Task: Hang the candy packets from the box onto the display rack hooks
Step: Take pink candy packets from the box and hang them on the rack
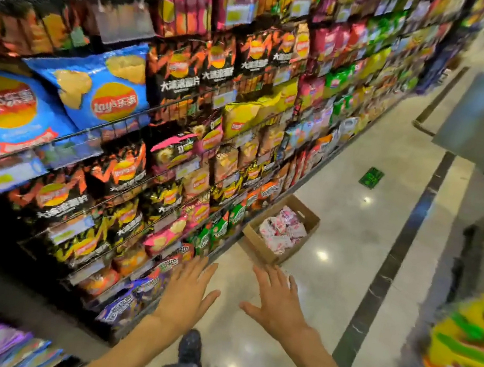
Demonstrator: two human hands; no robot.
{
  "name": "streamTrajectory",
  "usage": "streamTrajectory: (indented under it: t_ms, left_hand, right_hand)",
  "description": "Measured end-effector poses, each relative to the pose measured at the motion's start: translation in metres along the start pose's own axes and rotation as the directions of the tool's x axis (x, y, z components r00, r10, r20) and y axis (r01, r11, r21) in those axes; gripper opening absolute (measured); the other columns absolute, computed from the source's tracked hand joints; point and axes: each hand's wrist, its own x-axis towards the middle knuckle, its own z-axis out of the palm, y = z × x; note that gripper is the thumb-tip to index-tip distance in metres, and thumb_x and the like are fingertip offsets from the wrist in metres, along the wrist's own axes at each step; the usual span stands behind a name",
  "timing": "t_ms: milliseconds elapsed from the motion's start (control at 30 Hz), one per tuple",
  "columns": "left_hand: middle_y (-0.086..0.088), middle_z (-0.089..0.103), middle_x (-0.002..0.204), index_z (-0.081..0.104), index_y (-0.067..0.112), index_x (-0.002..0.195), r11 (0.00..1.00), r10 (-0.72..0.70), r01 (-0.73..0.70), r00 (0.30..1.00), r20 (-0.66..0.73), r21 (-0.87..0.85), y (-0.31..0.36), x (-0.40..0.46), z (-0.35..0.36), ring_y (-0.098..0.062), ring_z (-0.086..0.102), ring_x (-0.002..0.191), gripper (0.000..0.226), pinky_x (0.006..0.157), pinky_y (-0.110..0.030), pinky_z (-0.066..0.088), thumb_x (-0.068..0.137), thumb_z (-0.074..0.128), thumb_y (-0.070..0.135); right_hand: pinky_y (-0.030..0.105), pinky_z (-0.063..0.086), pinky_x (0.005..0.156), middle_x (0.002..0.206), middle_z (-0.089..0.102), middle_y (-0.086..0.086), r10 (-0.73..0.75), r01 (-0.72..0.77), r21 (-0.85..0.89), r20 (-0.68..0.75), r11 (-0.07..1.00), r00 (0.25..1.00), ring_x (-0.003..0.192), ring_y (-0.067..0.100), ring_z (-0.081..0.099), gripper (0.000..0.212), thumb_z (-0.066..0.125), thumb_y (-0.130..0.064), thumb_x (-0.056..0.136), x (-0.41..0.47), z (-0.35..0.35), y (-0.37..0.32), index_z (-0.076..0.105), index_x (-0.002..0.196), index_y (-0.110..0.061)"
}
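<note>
A brown cardboard box (268, 248) stands on the aisle floor against the foot of the display rack (160, 125). It holds several pink-and-white candy packets (282, 228). My left hand (189, 291) and my right hand (277, 301) are stretched forward, palms down, fingers spread, holding nothing. Both hover above the floor a short way in front of the box. The left hand is close to the rack's lowest bags. The view is blurred by motion.
The wire rack on the left is packed with hanging chip bags along the whole aisle. Glossy tiled floor (356, 221) runs ahead, with a green sticker (371, 177). More snack bags (470, 343) jut in at the right. My shoe (191, 346) shows below.
</note>
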Motion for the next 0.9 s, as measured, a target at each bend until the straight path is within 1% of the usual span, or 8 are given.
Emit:
streamTrajectory:
  t_ms: [133, 267, 400, 467, 533, 633, 767, 900]
  left_hand:
    - [-0.004, 0.068, 0.133, 0.067, 0.024, 0.13, 0.992, 0.125, -0.125, 0.992, 0.031, 0.017, 0.011, 0.079, -0.002, -0.024, 0.066, 0.122, 0.071, 0.095, -0.044, 0.057, 0.104, 0.013, 0.061]
    - [-0.001, 0.072, 0.126, 0.073, 0.025, 0.125, 0.977, 0.207, -0.211, 0.971, 0.123, 0.016, 0.02, 0.154, -0.015, -0.021, 0.07, 0.115, 0.061, 0.09, -0.04, 0.058, 0.092, 0.036, 0.061]
    - [-0.003, 0.072, 0.127, 0.073, 0.022, 0.124, 0.975, 0.221, -0.224, 0.963, 0.151, -0.001, 0.018, 0.23, -0.022, -0.022, 0.07, 0.115, 0.062, 0.088, -0.042, 0.061, 0.091, 0.037, 0.06]
    - [-0.006, 0.065, 0.137, 0.066, 0.02, 0.134, 0.968, 0.244, -0.248, 0.962, 0.121, 0.021, 0.015, 0.263, -0.021, -0.025, 0.065, 0.125, 0.063, 0.096, -0.047, 0.057, 0.094, 0.036, 0.059]
    - [-0.006, 0.054, 0.15, 0.054, 0.018, 0.146, 0.961, 0.277, -0.276, 0.957, 0.086, -0.018, 0.013, 0.289, -0.02, -0.028, 0.053, 0.138, 0.062, 0.108, -0.048, 0.046, 0.098, 0.04, 0.056]
    - [-0.006, 0.055, 0.149, 0.056, 0.018, 0.144, 0.959, 0.284, -0.283, 0.956, 0.068, -0.024, 0.011, 0.331, -0.019, -0.028, 0.054, 0.137, 0.063, 0.109, -0.045, 0.045, 0.097, 0.04, 0.057]
    - [-0.005, 0.032, 0.165, 0.034, 0.019, 0.158, 0.956, 0.289, -0.276, 0.945, 0.155, -0.098, 0.016, 0.389, -0.015, -0.026, 0.026, 0.153, 0.063, 0.124, -0.042, 0.024, 0.104, 0.04, 0.053]
    - [-0.008, 0.036, 0.162, 0.039, 0.015, 0.155, 0.95, 0.3, -0.285, 0.945, 0.127, -0.125, 0.029, 0.448, -0.011, -0.026, 0.031, 0.151, 0.062, 0.123, -0.039, 0.022, 0.105, 0.037, 0.052]
  right_hand:
    - [0.051, 0.011, 0.124, 0.167, 0.021, 0.004, 0.102, -0.102, 0.006, -0.032, 0.995, 0.994, 0.155, 0.028, 0.015, 0.087, 0.05, -0.072, 0.09, 0.038, -0.017, 0.039, 0.02, 0.16, -0.029]
    - [0.049, 0.011, 0.125, 0.167, 0.022, 0.004, 0.201, -0.201, 0.017, -0.049, 0.98, 0.978, 0.154, 0.027, 0.017, 0.087, 0.049, -0.072, 0.091, 0.082, -0.037, 0.069, 0.019, 0.16, -0.029]
    - [0.05, 0.009, 0.126, 0.168, 0.019, 0.004, 0.264, -0.262, 0.051, -0.048, 0.964, 0.963, 0.156, 0.026, 0.016, 0.087, 0.049, -0.07, 0.093, 0.13, -0.059, 0.088, 0.016, 0.161, -0.027]
    - [0.049, 0.009, 0.126, 0.169, 0.019, 0.004, 0.291, -0.288, 0.057, -0.05, 0.956, 0.955, 0.156, 0.027, 0.016, 0.088, 0.05, -0.069, 0.093, 0.153, -0.064, 0.098, 0.014, 0.162, -0.028]
    - [0.049, 0.011, 0.126, 0.168, 0.02, 0.005, 0.304, -0.302, 0.056, -0.035, 0.952, 0.952, 0.156, 0.027, 0.017, 0.09, 0.05, -0.07, 0.092, 0.174, -0.066, 0.106, 0.013, 0.162, -0.028]
    - [0.05, 0.011, 0.126, 0.169, 0.019, 0.003, 0.325, -0.323, 0.086, -0.014, 0.943, 0.946, 0.156, 0.026, 0.016, 0.09, 0.049, -0.071, 0.092, 0.205, -0.067, 0.12, 0.012, 0.162, -0.028]
    - [0.051, 0.012, 0.126, 0.169, 0.017, 0.005, 0.327, -0.33, 0.093, 0.045, 0.939, 0.944, 0.156, 0.027, 0.015, 0.091, 0.049, -0.071, 0.092, 0.253, -0.072, 0.153, 0.012, 0.162, -0.028]
    - [0.051, 0.024, 0.121, 0.165, 0.028, 0.003, 0.277, -0.281, 0.094, 0.049, 0.955, 0.96, 0.152, 0.027, 0.025, 0.089, 0.047, -0.075, 0.087, 0.31, -0.076, 0.2, 0.022, 0.159, -0.028]
